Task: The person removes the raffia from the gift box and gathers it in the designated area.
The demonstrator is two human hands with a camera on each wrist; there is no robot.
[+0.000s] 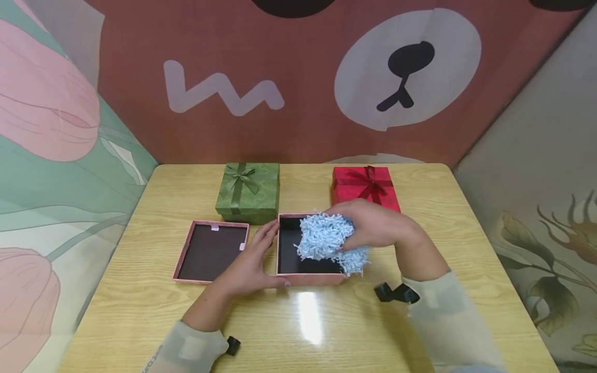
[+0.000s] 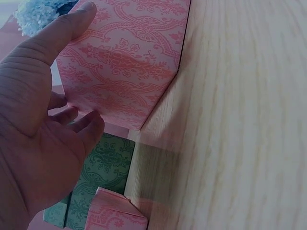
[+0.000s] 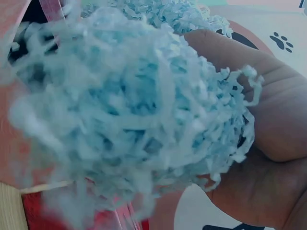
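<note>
My right hand [image 1: 375,225] grips a clump of light blue shredded paper [image 1: 325,235] above the right part of an open pink box [image 1: 310,280]. Some strands hang down over the box's front right corner. In the right wrist view the crinkled paper [image 3: 144,105] fills most of the picture and hides the fingertips. My left hand [image 1: 252,267] holds the box at its front left corner. The left wrist view shows the left thumb on one patterned pink face of the box [image 2: 129,57] and the fingers bent against the neighbouring side. Dark lining shows inside the box.
Left of the box lies a pink lid [image 1: 212,282], its dark inside facing up. A green gift box [image 1: 249,189] with a bow stands behind, between lid and box. At the back right sits a red gift box [image 1: 364,181] with a dark red bow, partly behind the right hand.
</note>
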